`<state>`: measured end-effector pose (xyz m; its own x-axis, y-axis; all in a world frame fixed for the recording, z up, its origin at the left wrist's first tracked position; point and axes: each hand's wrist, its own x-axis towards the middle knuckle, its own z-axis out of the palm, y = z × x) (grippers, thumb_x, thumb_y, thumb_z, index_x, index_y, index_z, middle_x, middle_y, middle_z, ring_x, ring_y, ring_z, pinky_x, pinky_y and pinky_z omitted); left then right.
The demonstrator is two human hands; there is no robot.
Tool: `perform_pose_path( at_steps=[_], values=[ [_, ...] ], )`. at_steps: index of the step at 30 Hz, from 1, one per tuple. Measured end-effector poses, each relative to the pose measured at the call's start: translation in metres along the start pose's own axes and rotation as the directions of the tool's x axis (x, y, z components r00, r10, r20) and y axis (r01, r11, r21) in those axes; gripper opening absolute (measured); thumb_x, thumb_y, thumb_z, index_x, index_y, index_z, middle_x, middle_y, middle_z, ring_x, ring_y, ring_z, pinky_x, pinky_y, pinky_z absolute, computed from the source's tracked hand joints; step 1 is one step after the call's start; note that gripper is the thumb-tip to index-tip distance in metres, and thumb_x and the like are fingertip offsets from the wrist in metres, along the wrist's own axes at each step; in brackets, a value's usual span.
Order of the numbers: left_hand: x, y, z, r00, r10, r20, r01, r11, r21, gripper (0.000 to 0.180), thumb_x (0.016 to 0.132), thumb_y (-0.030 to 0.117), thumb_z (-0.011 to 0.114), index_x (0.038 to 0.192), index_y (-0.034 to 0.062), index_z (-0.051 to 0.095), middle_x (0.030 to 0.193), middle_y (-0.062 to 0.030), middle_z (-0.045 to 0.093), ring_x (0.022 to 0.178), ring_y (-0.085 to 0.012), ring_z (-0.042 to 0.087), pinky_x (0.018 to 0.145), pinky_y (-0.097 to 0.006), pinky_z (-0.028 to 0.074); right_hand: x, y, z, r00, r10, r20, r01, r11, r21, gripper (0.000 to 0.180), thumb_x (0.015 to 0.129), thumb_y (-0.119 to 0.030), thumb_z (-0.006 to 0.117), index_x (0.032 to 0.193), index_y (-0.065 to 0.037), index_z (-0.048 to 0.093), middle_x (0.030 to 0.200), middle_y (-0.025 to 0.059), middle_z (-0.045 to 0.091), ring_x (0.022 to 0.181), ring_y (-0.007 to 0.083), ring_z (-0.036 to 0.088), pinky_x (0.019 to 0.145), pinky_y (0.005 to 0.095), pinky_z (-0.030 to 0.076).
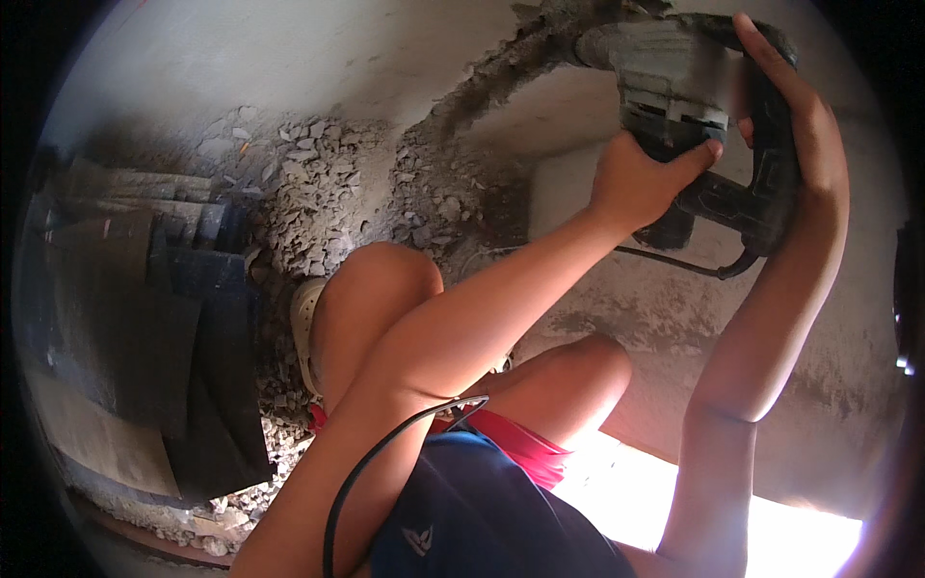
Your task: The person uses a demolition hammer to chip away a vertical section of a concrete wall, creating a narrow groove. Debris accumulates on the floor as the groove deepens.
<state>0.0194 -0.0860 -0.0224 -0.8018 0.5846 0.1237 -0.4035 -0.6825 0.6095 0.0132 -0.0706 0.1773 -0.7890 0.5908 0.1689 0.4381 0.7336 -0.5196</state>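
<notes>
Far to the left of my left hand I see a stack of dark boards (pixel 145 318) leaning at the edge of the view, and beside them a heap of grey rubble (pixel 318 193) lies at the foot of the wall (pixel 289 58). A light-coloured shoe (pixel 304 323) sits on the rubble, below and left of the left hand, with my bent knees just to its right.

My left hand (pixel 641 183) is closed around the side grip under the power tool (pixel 694 106), thumb stretched out along the body, fingers wrapped tight. The tool is a bulky rotary hammer or breaker, grey and dusty on its front housing, black on its rear handle, and its nose points up and left into a rough chiselled groove (pixel 501 67) cut in the wall. It sits directly above and between my two hands, touching both.

My right hand (pixel 800 125) clasps the black rear handle from the right, fingers lying long over the top of it. A black cable (pixel 674 262) leaves the handle's lower end, just below the left hand, and another stretch of cable loops down across my forearm and dark shirt.
</notes>
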Motion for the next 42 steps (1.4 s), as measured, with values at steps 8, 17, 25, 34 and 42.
perform_pose_path(
  at_steps=[8,17,25,34,42],
  values=[
    [0.015,0.015,0.002,0.996,-0.082,0.023,0.079,0.993,0.089,0.056,0.084,0.047,0.086,0.11,-0.0018,0.076,0.103,-0.0145,0.079,0.095,-0.0226,0.076,0.086,-0.036,0.058,-0.006,-0.061,0.032,0.947,0.206,-0.246,-0.196,0.979,0.062,0.038,0.093,-0.044,0.078,0.088,-0.007,0.071,0.064,0.004,0.063,0.046,0.0138,0.057,0.045,0.0283,0.047],
    [0.016,0.017,0.005,0.995,-0.1,0.014,0.098,0.99,0.1,0.06,0.081,0.052,0.086,0.104,-0.0021,0.077,0.096,-0.0157,0.079,0.09,-0.0245,0.077,0.082,-0.035,0.058,0.007,-0.035,0.019,0.976,0.131,-0.174,-0.135,0.991,-0.015,0.037,0.093,-0.041,0.078,0.091,-0.005,0.073,0.063,0.0034,0.063,0.046,0.0137,0.057,0.044,0.0278,0.046],
    [0.014,0.006,0.002,0.991,-0.121,0.064,0.106,0.975,0.193,0.071,0.082,0.053,0.087,0.111,-0.01,0.073,0.104,-0.0196,0.077,0.094,-0.0264,0.076,0.083,-0.036,0.059,0.004,-0.007,-0.001,0.973,0.172,-0.152,-0.165,0.985,0.057,0.038,0.092,-0.042,0.08,0.087,-0.005,0.073,0.066,0.0051,0.063,0.049,0.0163,0.058,0.047,0.0324,0.046],
    [0.017,-0.009,0.001,0.988,-0.154,0.023,0.146,0.967,0.21,0.069,0.084,0.048,0.087,0.118,-0.0106,0.07,0.112,-0.0193,0.076,0.103,-0.0249,0.074,0.09,-0.036,0.059,-0.002,-0.01,-0.004,0.989,0.143,0.028,-0.146,0.98,0.133,0.041,0.089,-0.04,0.081,0.095,0.0,0.076,0.082,0.0071,0.071,0.068,0.019,0.064,0.063,0.0341,0.049],
    [0.011,0.001,-0.006,0.98,-0.18,0.09,0.16,0.967,0.196,0.089,0.081,0.055,0.088,0.135,-0.0106,0.06,0.126,-0.0215,0.071,0.11,-0.0277,0.072,0.094,-0.038,0.057,0.014,0.025,-0.009,0.989,0.146,-0.028,-0.139,0.976,0.167,0.04,0.087,-0.038,0.082,0.092,0.001,0.076,0.088,0.012,0.072,0.072,0.0241,0.066,0.067,0.0394,0.052]
  ],
)
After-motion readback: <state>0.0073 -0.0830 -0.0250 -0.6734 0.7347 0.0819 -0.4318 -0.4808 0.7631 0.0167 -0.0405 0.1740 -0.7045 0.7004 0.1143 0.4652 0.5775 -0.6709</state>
